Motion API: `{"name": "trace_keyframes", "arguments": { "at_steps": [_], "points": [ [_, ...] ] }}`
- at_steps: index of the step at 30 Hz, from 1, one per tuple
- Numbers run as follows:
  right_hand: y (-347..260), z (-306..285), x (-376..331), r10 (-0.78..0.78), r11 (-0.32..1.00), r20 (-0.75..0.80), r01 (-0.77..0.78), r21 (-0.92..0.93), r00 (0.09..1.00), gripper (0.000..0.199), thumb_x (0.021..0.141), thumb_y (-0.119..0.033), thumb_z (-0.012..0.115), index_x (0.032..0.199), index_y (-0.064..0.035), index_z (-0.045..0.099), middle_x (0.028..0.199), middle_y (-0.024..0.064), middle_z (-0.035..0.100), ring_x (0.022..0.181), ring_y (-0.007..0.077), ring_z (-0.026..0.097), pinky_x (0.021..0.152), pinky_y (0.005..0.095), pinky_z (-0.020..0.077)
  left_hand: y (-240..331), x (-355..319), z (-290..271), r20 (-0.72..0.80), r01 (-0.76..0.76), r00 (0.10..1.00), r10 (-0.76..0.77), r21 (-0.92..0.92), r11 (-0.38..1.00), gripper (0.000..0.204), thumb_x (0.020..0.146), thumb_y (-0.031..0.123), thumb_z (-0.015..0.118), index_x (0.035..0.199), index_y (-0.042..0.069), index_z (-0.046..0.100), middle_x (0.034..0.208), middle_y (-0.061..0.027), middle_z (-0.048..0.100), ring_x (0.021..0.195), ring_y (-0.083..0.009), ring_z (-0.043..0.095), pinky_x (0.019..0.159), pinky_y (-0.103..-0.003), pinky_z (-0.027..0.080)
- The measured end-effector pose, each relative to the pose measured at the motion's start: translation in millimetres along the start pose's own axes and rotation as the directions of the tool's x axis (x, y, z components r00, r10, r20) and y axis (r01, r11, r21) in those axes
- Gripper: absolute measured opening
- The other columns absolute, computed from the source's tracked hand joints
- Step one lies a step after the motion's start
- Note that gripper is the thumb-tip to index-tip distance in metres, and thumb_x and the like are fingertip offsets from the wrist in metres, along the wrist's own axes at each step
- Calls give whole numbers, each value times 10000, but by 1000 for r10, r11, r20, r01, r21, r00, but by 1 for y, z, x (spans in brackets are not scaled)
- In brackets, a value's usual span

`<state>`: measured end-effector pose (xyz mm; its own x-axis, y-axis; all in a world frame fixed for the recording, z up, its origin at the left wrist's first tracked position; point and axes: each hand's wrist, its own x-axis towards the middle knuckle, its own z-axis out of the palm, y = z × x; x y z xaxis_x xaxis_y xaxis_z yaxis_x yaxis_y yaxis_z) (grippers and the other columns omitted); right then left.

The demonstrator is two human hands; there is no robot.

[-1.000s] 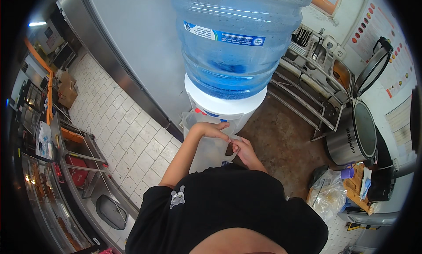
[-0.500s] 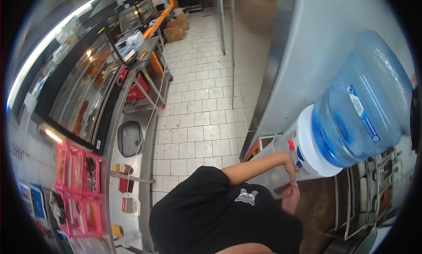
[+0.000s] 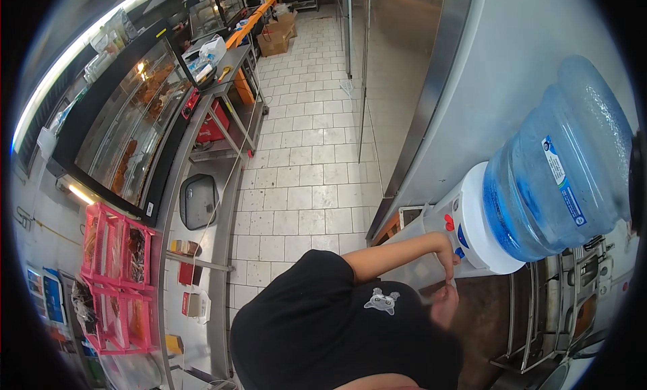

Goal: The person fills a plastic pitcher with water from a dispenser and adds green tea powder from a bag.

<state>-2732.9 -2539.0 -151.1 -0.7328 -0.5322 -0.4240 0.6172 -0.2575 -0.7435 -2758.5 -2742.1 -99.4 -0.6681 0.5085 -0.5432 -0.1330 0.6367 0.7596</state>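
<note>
A white water dispenser (image 3: pixel 480 218) with a large blue water jug (image 3: pixel 549 177) on top stands at the right. My left hand (image 3: pixel 447 256) reaches across with a bent wrist, its fingers curled at the blue tap (image 3: pixel 459 253); beside it sits a red tap (image 3: pixel 449 222). Just below, my right hand (image 3: pixel 444 305) is closed close to the left fingertips, partly hidden by my black shirt and slightly blurred. What it holds cannot be made out. Translucent plastic (image 3: pixel 416 265) shows under my left forearm, by both hands.
A metal rack (image 3: pixel 532 322) stands right of the dispenser. On the left, a steel counter (image 3: pixel 202 343) carries pink baskets (image 3: pixel 118 282), small boxes (image 3: pixel 195 304) and a glass food warmer (image 3: pixel 135 127). A tiled floor (image 3: pixel 300 188) runs back to cardboard boxes (image 3: pixel 275 41).
The view has shifted slightly, so the dispenser and jug sit a little further right and lower. Both hands stay in nearly the same place by the tap.
</note>
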Motion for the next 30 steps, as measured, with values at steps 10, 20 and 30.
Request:
{"name": "trace_keyframes", "arguments": {
  "at_steps": [10, 20, 30],
  "points": [
    [5, -7, 2, -5, 1000, 39, 5, -5, 999, 100, 850, -87, 493, 766, -48, 455, 587, 16, 402, 544, 116, 400, 557, 286, 368, 6, -9, 1, 0, 31, 1000, -31, 10, 999, 1128, 587, 582, 677, 1375, -10, 127, 1429, -180, 186, 1317, -302, 199, 1055, -369, 211],
    [3, -1, -1, -21, 1000, 73, 22, -19, 997, 153, 888, -115, 449, 740, -76, 441, 615, 2, 401, 565, 92, 374, 563, 264, 339, 7, -9, -1, 17, 24, 1000, -25, 41, 999, 1128, 596, 619, 653, 1375, -10, 135, 1427, -185, 185, 1321, -298, 190, 1060, -378, 199],
    [2, -16, 7, 50, 996, 149, -38, -84, 988, 174, 891, -132, 464, 726, -82, 440, 620, -6, 376, 574, 96, 379, 584, 256, 343, -1, -2, 4, -47, 56, 997, -54, 50, 997, 1101, 594, 625, 645, 1373, 3, 177, 1416, -186, 221, 1312, -307, 211, 1054, -385, 207]
  ]
}}
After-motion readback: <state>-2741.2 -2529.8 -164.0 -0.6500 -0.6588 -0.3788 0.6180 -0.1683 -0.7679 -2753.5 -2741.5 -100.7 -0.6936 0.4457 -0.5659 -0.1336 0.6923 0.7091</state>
